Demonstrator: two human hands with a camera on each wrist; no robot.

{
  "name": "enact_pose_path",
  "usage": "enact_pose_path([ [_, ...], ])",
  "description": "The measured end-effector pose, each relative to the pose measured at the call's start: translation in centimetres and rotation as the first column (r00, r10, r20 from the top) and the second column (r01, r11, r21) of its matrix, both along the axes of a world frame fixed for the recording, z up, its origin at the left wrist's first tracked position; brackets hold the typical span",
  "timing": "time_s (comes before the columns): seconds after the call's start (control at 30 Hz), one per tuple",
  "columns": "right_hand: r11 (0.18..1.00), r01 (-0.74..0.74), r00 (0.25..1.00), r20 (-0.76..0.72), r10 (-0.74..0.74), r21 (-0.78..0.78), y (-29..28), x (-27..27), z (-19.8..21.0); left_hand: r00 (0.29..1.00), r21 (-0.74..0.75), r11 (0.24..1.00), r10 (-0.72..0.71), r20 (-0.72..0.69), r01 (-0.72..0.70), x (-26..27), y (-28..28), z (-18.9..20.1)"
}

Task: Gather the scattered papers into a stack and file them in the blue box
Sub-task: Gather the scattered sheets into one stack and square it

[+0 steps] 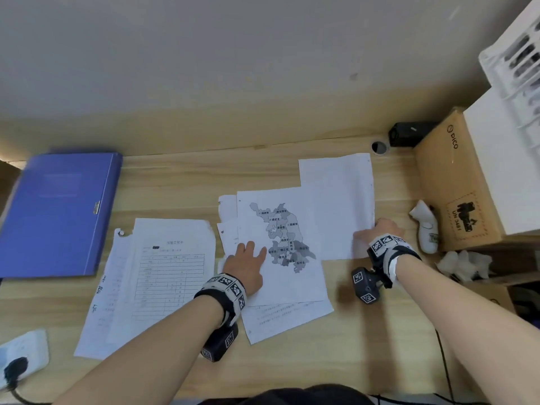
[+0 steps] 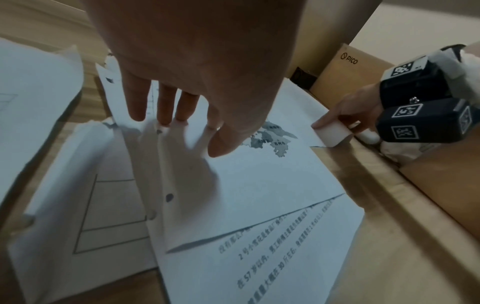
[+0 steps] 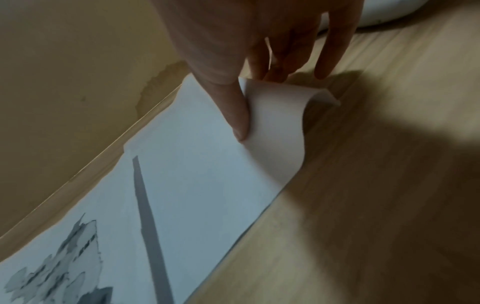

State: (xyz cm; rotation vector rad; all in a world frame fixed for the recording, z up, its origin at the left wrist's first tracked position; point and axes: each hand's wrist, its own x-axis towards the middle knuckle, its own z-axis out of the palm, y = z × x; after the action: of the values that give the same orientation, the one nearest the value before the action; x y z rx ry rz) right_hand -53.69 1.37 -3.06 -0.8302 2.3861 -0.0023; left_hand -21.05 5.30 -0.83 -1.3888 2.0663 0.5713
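Several white papers lie scattered on the wooden desk (image 1: 380, 331). My left hand (image 1: 248, 263) rests flat with straight fingers on the map sheet (image 1: 280, 247) (image 2: 259, 185) at the centre. My right hand (image 1: 377, 232) (image 3: 259, 78) pinches the curled near-right corner of a blank sheet (image 1: 339, 200) (image 3: 197, 156), thumb on top and fingers under the lifted corner. Form sheets (image 1: 163, 276) lie to the left, and a text sheet (image 1: 286, 320) (image 2: 272, 263) sticks out under the map. The closed blue box (image 1: 58, 211) lies flat at the far left of the desk.
A brown cardboard box (image 1: 455, 182) (image 2: 348, 76) with a white box on it stands at the right. A white controller (image 1: 425, 229) and crumpled tissue (image 1: 464, 264) lie beside it. A power strip (image 1: 20, 358) sits at the near left. The wall runs along the back.
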Motion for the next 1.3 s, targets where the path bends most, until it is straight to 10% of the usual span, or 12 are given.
enact_pose_path([
  [0.43, 0.787, -0.085, 0.974, 0.117, 0.196, -0.611, 0.7, 5.1, 10.0, 0.995, 0.159, 0.986, 0.068, -0.076, -0.055, 1.0, -2.3, 2.0],
  [0.83, 0.791, -0.513, 0.768, 0.234, 0.596, -0.334, 5.2, 17.6, 5.6, 0.636, 0.294, 0.803, 0.592, -0.495, -0.518, 5.5, 1.6, 2.4],
  [1.07, 0.858, -0.394, 0.695, 0.504, 0.513, -0.33, 7.8, 19.6, 1.7, 0.571, 0.321, 0.75, 0.653, -0.498, -0.578, 7.1, 5.0, 1.8],
  [1.3, 0.895, -0.31, 0.893, 0.225, 0.39, -0.321, 7.7, 13.3, 1.7, 0.501, 0.354, 0.679, 0.722, -0.477, -0.643, 6.1, 5.3, 1.2],
])
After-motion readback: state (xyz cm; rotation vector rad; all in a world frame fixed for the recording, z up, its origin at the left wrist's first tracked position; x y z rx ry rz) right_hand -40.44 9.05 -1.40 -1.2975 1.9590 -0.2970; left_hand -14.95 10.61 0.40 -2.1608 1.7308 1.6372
